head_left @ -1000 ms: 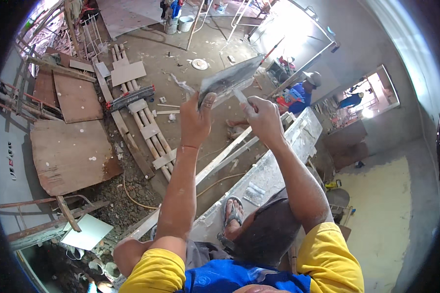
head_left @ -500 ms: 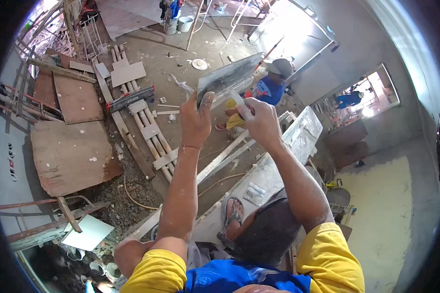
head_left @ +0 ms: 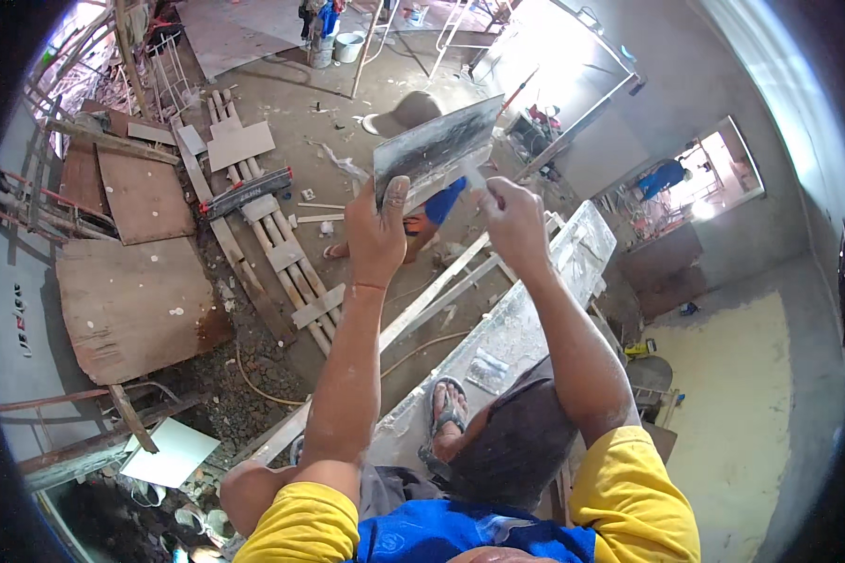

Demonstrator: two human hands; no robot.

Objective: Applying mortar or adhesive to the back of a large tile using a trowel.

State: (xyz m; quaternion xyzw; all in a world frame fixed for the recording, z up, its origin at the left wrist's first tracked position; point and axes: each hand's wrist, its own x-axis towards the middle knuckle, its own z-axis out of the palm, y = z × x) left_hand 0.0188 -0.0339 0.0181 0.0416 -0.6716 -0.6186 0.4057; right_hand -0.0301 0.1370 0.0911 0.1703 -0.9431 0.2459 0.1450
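Note:
My left hand (head_left: 377, 230) is closed around the near end of a flat, grey, rectangular plastering trowel (head_left: 432, 141), held up and tilted in front of me. Its thumb lies along the near side. Pinched in my right hand (head_left: 516, 225) is a small pale scraper (head_left: 474, 175), its tip close to the lower right edge of the trowel. The fingers hide most of the scraper's grip. Both forearms reach forward over a plaster-smeared plank (head_left: 498, 342), where my sandalled foot (head_left: 449, 408) rests.
A person in a cap (head_left: 413, 114) is below, partly hidden by the trowel. Bamboo poles (head_left: 277, 244) and a long red-ended level (head_left: 246, 192) lie at the left, beside plywood sheets (head_left: 141, 305). White buckets (head_left: 349, 47) stand far off. Another person in blue (head_left: 662, 178) shows through an opening.
The person in the cap has moved left, from right of the trowel to behind it. My right hand has shifted slightly right, drawing the scraper a little away. Both tools stay held.

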